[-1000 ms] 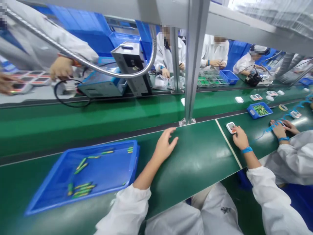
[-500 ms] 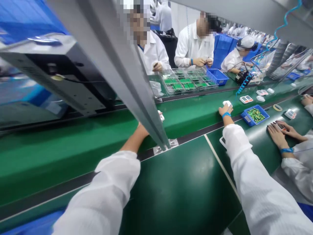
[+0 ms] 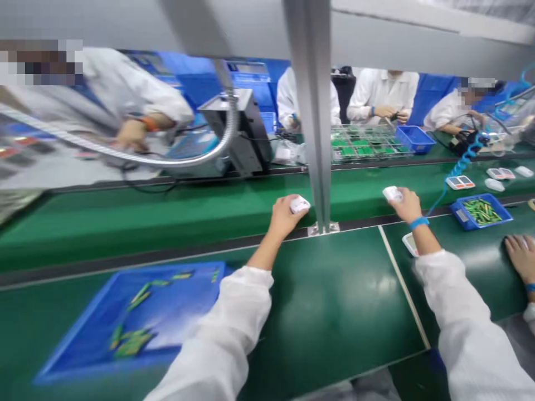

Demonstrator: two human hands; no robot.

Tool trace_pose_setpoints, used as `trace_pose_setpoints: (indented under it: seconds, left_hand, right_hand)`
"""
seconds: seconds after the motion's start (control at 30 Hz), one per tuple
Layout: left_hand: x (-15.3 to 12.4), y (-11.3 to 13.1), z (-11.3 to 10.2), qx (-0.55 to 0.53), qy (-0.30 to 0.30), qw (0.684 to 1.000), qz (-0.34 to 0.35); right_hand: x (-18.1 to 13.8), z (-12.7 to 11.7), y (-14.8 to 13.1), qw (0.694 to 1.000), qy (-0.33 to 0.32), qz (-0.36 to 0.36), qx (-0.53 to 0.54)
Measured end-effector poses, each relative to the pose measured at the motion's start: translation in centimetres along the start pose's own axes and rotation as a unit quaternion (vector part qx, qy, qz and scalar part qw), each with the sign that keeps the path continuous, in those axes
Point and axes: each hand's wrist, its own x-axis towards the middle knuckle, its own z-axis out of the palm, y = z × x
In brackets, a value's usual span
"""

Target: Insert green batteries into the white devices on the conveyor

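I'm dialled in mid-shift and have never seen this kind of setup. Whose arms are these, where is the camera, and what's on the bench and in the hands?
The camera sits on a worker's head, looking forward and down, so the two white-sleeved arms are that person's own. The left hand holds a small white device; the right hand, with a blue wristband, holds another white device. Both reach over the green conveyor belt beyond the dark green bench. A blue tray of green batteries lies at lower left, a smaller blue bin at right. A metal post stands between the hands. Co-workers in white coats sit opposite.
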Motion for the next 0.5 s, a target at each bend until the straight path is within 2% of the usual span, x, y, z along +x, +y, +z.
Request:
trace_pose_setpoints:
  seconds: [0.17,0.27,0.37,0.43,0.5]
  left_hand:
    - [-15.8,1.3,-2.1,0.028,0.024,0.999,0.009]
    - [-23.4,2.5,-2.6,0.072,0.007,0.997,-0.002]
    - [-27.7,3.4,-3.5,0.097,-0.032,0.995,-0.001]
    - [-28.9,3.7,-4.3,0.100,-0.068,0.993,0.013]
    - [-28.9,3.6,-5.1,0.096,-0.094,0.990,0.035]
  right_hand:
    - [-18.3,3.2,-4.8,0.983,-0.094,-0.152,0.042]
    - [-26.8,5.6,-6.9,0.957,-0.141,-0.238,0.082]
    - [-30.7,7.2,-9.1,0.936,-0.172,-0.290,0.098]
    - [-31.1,7.6,-10.3,0.930,-0.188,-0.303,0.087]
    - [-30.2,7.4,-10.9,0.922,-0.205,-0.318,0.076]
